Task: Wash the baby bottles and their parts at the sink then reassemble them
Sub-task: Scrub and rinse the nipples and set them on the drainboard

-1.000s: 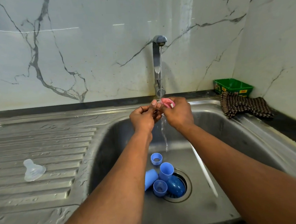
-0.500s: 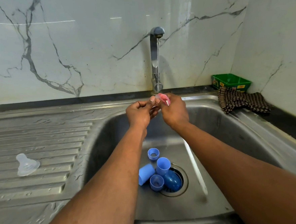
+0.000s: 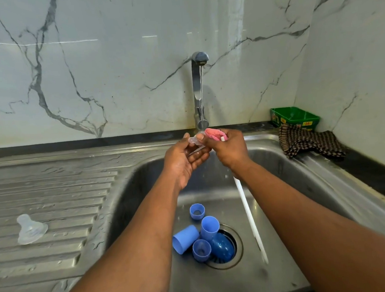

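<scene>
Under the running tap point(image 3: 200, 88), my left hand point(image 3: 183, 162) holds a clear silicone teat point(image 3: 193, 141) at its fingertips, palm turned up. My right hand point(image 3: 231, 150) grips a brush with a pink sponge head point(image 3: 215, 134) pressed against the teat; its white handle point(image 3: 249, 217) hangs down into the sink. Several blue bottle parts lie round the drain: a small ring point(image 3: 197, 211), an upright cap point(image 3: 209, 226), a cap on its side point(image 3: 184, 238), another ring point(image 3: 201, 250) and a dark blue dome point(image 3: 223, 246). A second clear teat point(image 3: 30, 230) sits on the drainboard.
The steel sink basin point(image 3: 279, 167) is wet, with a ribbed drainboard point(image 3: 53, 192) to its left. A green box point(image 3: 295, 115) and a brown checked cloth point(image 3: 307, 142) lie at the back right corner. Marble walls close the back and right.
My left hand has turned palm up and loosened its curl while still holding the teat. The right hand keeps the pink sponge against it. Both hands stay under the tap.
</scene>
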